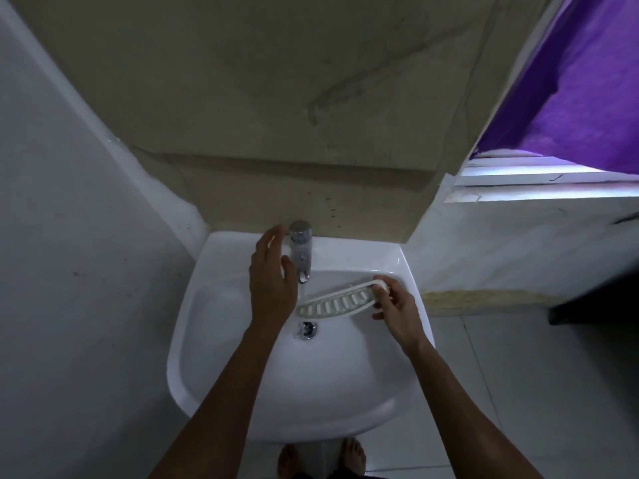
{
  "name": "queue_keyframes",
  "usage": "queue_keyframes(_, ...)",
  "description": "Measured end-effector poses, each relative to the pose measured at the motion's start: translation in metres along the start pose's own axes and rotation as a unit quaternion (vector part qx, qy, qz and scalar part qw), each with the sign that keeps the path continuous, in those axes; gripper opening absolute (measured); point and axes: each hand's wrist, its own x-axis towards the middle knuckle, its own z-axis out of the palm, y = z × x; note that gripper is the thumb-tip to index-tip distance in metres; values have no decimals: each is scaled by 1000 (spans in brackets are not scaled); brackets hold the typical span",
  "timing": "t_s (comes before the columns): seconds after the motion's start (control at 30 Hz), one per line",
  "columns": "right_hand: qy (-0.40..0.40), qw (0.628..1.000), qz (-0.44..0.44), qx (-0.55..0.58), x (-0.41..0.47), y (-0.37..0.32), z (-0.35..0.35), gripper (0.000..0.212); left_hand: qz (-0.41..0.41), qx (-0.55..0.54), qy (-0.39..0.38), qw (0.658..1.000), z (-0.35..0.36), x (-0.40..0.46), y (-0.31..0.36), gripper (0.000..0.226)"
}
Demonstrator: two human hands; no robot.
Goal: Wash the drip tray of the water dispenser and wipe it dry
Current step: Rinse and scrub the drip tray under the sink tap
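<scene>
The drip tray [337, 301], a long pale curved plastic piece with a row of slots, is held over the bowl of the white sink [349, 392]. My right hand [394, 311] grips its right end. Its left end lies under the chrome tap [301, 250], where a thin stream of water runs down. My left hand [273, 280] is raised beside the tap with its fingers apart, holding nothing, and it hides the tray's left tip.
The chrome drain [307, 329] sits in the bowl below the tray. A beige tiled wall rises behind the sink, a white wall stands close on the left. At upper right a purple curtain [584, 84] hangs over a window sill. My bare feet show below the sink.
</scene>
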Motion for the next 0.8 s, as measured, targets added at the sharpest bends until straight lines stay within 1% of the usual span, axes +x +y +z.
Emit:
queue_keyframes(0.07, 4, 1000, 8, 10, 1, -1, 1, 27, 20, 55, -32, 998, 1, 0, 1, 54)
queue_keyframes(0.2, 8, 999, 18, 28, 4, 1, 1, 24, 41, 124, -31, 991, -6, 0, -2, 60)
queue_keyframes(0.3, 12, 999, 27, 40, 5, 5, -2, 21, 55, 161, -43, 985, -12, -3, -5, 56)
queue_keyframes(0.4, 14, 998, 36, 57, 6, 9, -2, 20, 53, 147, -69, 985, -16, -17, -12, 59)
queue_keyframes(0.5, 16, 997, 40, 66, 7, 9, -2, 18, 55, 107, -73, 990, -12, -27, -19, 62)
queue_keyframes(0.57, 14, 997, 38, 66, 8, 7, -2, 17, 8, 38, -59, 998, -7, -33, -23, 60)
queue_keyframes(0.63, 10, 997, 32, 63, 8, 4, -3, 17, -67, -28, -10, 997, -4, -40, -26, 56)
queue_keyframes(0.67, 8, 998, 27, 59, 7, 2, -4, 17, -106, -37, 7, 994, -4, -44, -29, 51)
queue_keyframes(0.7, 6, 998, 22, 53, 6, 0, -5, 17, -149, -31, 3, 988, -3, -47, -35, 45)
queue_keyframes(0.73, 1, 999, 17, 49, 5, -2, -6, 17, -199, -20, -31, 979, -3, -50, -41, 36)
queue_keyframes(0.77, -8, 999, 12, 45, 5, -4, -7, 17, -258, -14, -89, 962, -1, -50, -46, 29)
queue_keyframes(0.8, -24, 999, 6, 42, 4, -7, -8, 17, -322, -27, -155, 934, -1, -50, -48, 29)
